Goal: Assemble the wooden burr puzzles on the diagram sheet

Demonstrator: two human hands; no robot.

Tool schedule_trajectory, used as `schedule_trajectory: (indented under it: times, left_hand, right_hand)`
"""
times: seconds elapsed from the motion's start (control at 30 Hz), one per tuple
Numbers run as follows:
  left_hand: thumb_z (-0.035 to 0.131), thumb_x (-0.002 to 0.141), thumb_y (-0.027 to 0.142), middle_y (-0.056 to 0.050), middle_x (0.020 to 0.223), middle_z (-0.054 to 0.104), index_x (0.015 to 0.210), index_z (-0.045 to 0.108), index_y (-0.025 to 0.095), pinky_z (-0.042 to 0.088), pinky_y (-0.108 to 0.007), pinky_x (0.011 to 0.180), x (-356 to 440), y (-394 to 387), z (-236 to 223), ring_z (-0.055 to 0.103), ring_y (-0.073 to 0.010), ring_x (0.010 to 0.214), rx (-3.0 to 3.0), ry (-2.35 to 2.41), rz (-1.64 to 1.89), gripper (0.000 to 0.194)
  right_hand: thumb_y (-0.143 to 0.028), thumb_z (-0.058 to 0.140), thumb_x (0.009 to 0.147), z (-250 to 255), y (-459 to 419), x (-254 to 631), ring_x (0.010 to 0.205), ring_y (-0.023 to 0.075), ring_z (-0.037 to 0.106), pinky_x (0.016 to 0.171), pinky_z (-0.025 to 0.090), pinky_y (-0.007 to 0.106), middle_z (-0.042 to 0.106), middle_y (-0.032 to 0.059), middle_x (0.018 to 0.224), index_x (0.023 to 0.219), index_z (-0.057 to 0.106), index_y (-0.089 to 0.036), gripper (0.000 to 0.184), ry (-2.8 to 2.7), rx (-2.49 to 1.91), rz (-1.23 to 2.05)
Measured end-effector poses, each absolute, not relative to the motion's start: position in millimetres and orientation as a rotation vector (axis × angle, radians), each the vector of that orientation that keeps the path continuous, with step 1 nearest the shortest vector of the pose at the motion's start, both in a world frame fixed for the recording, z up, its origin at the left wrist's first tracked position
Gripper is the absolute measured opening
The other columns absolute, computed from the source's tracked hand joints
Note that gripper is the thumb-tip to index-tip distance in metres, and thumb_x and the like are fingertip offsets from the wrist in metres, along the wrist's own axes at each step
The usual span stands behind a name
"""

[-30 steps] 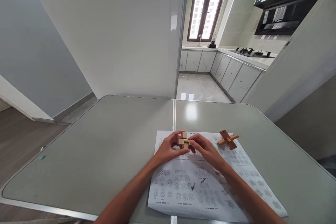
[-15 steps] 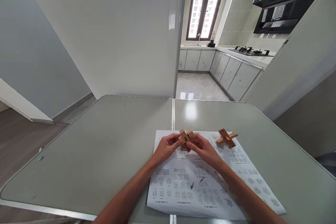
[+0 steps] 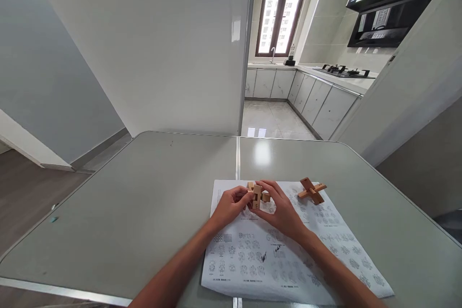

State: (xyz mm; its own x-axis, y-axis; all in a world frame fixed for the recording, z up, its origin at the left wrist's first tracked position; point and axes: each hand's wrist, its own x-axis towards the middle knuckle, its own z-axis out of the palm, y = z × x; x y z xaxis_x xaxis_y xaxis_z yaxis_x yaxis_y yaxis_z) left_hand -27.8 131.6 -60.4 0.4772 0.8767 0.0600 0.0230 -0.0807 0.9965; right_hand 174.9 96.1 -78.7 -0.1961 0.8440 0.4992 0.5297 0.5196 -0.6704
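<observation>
Between my two hands is a light wooden interlocking puzzle (image 3: 257, 196) made of notched blocks, held just above the far part of the paper. My left hand (image 3: 233, 204) pinches its left side with thumb and fingertips. From the right, my right hand (image 3: 283, 209) grips an upright notched block between the thumb below and the fingers above. Part of the puzzle is hidden by my fingers. A darker wooden cross-shaped puzzle (image 3: 312, 190) lies on the paper's far right corner, apart from my hands.
A large paper sheet (image 3: 252, 262) printed with puzzle diagrams lies under my hands on the grey-green table (image 3: 119, 211). A small teal bit (image 3: 54, 219) is near the table's left edge. Beyond stand a white wall panel (image 3: 173, 57) and a kitchen counter (image 3: 306, 67).
The light wooden puzzle has been turned, so a notched block now stands upright towards me. My right hand has shifted its grip, with its fingers raised over the block's top.
</observation>
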Motion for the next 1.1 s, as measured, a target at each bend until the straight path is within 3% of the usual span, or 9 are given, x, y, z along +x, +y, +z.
schedule_trajectory:
  times: [0.37, 1.1]
  left_hand:
    - [0.073, 0.088, 0.059, -0.007, 0.091, 0.076, 0.099, 0.077, 0.013, 0.050, -0.028, 0.074, -28.0, 132.0, -53.8, 0.066, -0.0169, 0.077, 1.425, 0.794, 0.788, 0.047]
    - [0.069, 0.089, 0.063, -0.009, 0.094, 0.076, 0.102, 0.077, 0.013, 0.050, -0.028, 0.077, -30.3, 132.3, -56.1, 0.068, -0.0184, 0.082, 1.460, 0.742, 0.747, 0.052]
  right_hand:
    - [-0.037, 0.076, 0.089, -78.2, 93.8, 175.4, 0.101, 0.0274, 0.070, 0.082, 0.063, 0.042, 0.064, 0.0106, 0.126, 0.136, 0.051, -0.028, 0.053, -1.886, -1.107, 0.314]
    - [-0.040, 0.078, 0.088, -87.1, 96.9, 176.6, 0.115, 0.0317, 0.067, 0.094, 0.059, 0.048, 0.067, 0.0110, 0.127, 0.136, 0.054, -0.029, 0.055, -1.860, -1.043, 0.311]
